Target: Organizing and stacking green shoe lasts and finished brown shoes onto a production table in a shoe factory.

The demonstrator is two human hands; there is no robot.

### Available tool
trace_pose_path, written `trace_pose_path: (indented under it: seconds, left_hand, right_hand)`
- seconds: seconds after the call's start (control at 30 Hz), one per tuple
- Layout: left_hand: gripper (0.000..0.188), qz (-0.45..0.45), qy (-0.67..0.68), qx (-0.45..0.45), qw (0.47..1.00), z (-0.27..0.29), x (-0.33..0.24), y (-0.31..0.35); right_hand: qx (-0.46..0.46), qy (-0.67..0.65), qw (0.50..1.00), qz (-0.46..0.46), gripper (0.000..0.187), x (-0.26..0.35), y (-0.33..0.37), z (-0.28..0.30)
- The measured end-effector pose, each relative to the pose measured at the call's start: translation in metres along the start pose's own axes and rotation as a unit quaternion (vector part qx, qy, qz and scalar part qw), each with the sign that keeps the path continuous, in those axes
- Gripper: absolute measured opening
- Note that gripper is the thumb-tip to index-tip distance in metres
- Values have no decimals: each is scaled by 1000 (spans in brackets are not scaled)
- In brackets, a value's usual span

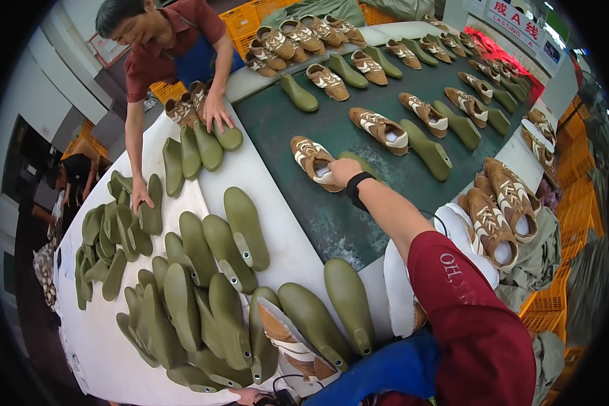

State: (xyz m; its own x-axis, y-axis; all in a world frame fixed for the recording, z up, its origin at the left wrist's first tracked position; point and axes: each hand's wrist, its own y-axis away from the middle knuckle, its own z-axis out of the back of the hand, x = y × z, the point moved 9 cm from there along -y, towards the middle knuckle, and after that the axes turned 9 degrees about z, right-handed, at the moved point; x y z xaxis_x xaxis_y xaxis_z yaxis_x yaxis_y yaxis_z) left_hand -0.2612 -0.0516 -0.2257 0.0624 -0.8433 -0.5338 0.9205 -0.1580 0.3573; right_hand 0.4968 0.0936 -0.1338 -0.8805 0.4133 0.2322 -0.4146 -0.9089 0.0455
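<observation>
My right hand [345,173] reaches out over the green conveyor belt [298,216], its fingers closed on the heel of a brown sneaker [311,162] with white stripes. Partly hidden behind that hand lies a green shoe last [358,162]. Only a small part of my left hand [247,395] shows at the lower edge, beside a pile of green lasts [183,311]; its fingers are hidden. Close to it, another brown and white sneaker [294,342] rests tilted against the lasts.
Across the white table [162,247], a co-worker's hands touch green lasts [210,145]. Rows of sneakers [379,128] and lasts stand along the belt. More sneakers [490,223] sit at the right edge, near orange crates [548,298].
</observation>
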Motion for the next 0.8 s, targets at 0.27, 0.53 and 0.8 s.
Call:
trace_pose_path:
  seconds: [0.27,0.53,0.8]
  left_hand:
    - [91,-21,-27,32,999,-18,-3,6]
    - [94,-15,36,-22,999,-14,8,-19]
    - [71,-45,53,-90,993,9,-2,8]
  right_hand:
    - [-11,-58,998,0,41,-42,13,22]
    - [200,100,973,61,70,-81,63,24]
    - [134,76,988,28,70,-92,93,-8]
